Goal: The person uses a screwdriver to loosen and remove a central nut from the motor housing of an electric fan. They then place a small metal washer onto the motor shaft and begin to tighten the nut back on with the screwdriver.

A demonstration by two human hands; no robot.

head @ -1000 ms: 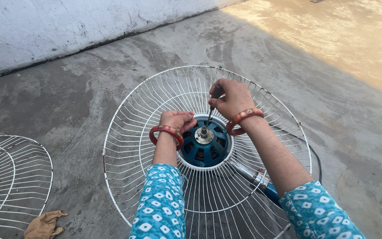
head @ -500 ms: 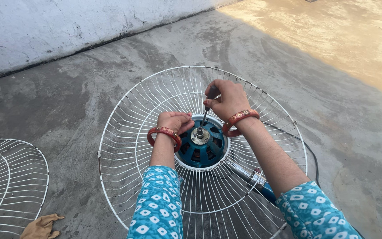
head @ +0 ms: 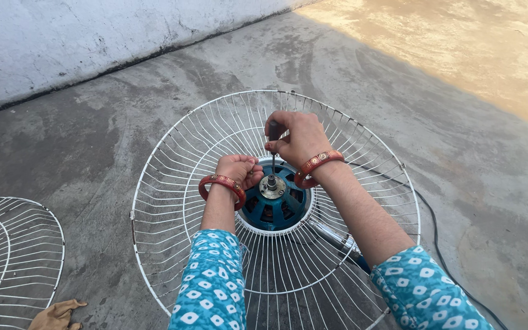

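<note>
Fingers of the right hand (head: 297, 139) were curled tight around a screwdriver (head: 273, 146), its shaft standing upright on the blue fan motor (head: 274, 205). Left hand (head: 239, 170), closed into a loose fist, rested against the motor's rim, inside the white wire guard (head: 172, 183) lying on the concrete floor (head: 93, 134). No packages or labels showed.

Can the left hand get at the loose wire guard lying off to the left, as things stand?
Probably yes. The left hand rests at the blue motor hub inside the white rear guard; bare concrete floor lies between it and the loose guard, nothing blocking.
</note>
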